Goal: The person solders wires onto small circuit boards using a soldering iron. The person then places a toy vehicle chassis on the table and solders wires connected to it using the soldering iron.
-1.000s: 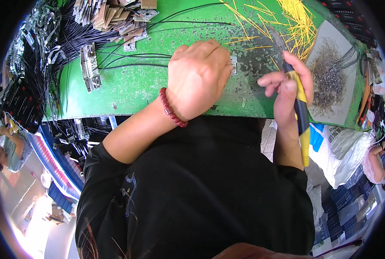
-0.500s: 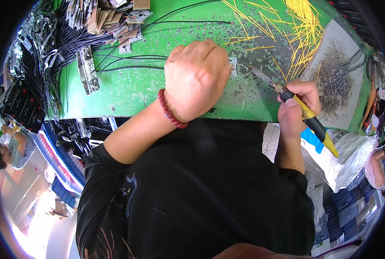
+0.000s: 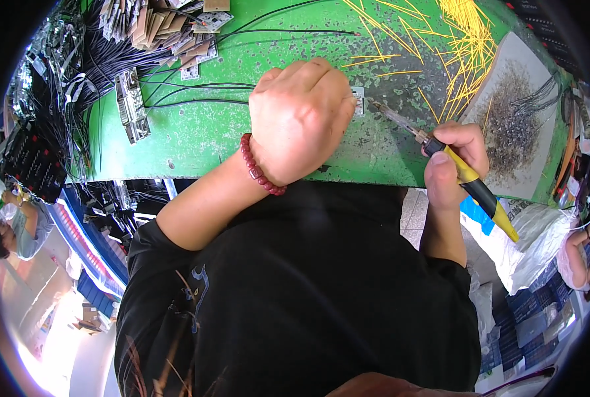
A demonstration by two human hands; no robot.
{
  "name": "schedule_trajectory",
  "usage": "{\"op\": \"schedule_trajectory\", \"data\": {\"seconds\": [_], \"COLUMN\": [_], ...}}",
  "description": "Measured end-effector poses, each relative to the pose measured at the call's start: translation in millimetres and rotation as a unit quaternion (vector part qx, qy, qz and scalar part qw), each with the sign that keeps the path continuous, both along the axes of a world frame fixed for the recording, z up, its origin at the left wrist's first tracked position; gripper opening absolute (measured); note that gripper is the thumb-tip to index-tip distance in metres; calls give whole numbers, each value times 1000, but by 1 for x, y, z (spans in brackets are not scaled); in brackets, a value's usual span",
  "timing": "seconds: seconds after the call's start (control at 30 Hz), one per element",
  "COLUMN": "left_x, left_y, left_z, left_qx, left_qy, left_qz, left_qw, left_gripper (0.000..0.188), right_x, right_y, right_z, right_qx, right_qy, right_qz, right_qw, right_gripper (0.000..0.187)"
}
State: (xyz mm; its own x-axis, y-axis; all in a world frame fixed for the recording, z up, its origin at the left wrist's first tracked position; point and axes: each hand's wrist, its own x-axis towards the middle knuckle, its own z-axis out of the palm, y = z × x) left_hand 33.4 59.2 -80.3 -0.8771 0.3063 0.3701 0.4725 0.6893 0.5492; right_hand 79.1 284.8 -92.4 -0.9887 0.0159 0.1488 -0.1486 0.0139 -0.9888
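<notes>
Currently the left hand [image 3: 301, 119] is curled into a closed grip, knuckles up, pressing down on a small grey connector piece [image 3: 358, 101] whose edge shows just past the fingers, near the front edge of the green tabletop [image 3: 196, 135]; what lies under the palm is hidden. A red bead bracelet [image 3: 258, 165] sits on that wrist. The right hand [image 3: 450, 165] has its grip wrapped tight around the yellow-and-black handle of a soldering iron [image 3: 467, 175], at the front edge toward the right; the metal tip points left, almost touching the connector piece. Black wires [image 3: 196, 86] run leftward across the tabletop. Yellow wire pieces [image 3: 467, 40] lie scattered toward the far right corner, beside a grey pad [image 3: 513, 126]
</notes>
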Motion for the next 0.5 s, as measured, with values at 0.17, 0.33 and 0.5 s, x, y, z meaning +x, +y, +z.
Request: {"op": "schedule_trajectory", "data": {"seconds": [0.17,0.33,0.5], "left_x": [1,0,-1], "left_y": [0,-1,0], "left_z": [-1,-2,-1], "left_qx": [5,5,6], "left_qy": [5,7,18], "left_qz": [-2,-6,-7], "left_qw": [1000,1000,1000], "left_gripper": [13,13,13], "right_x": [0,1,-1], "right_y": [0,0,0], "right_z": [1,1,3], "right_qx": [-1,6,23], "right_qy": [2,-15,-7], "right_qz": [8,12,18], "right_qw": [1000,1000,1000], "right_gripper": [24,24,23]}}
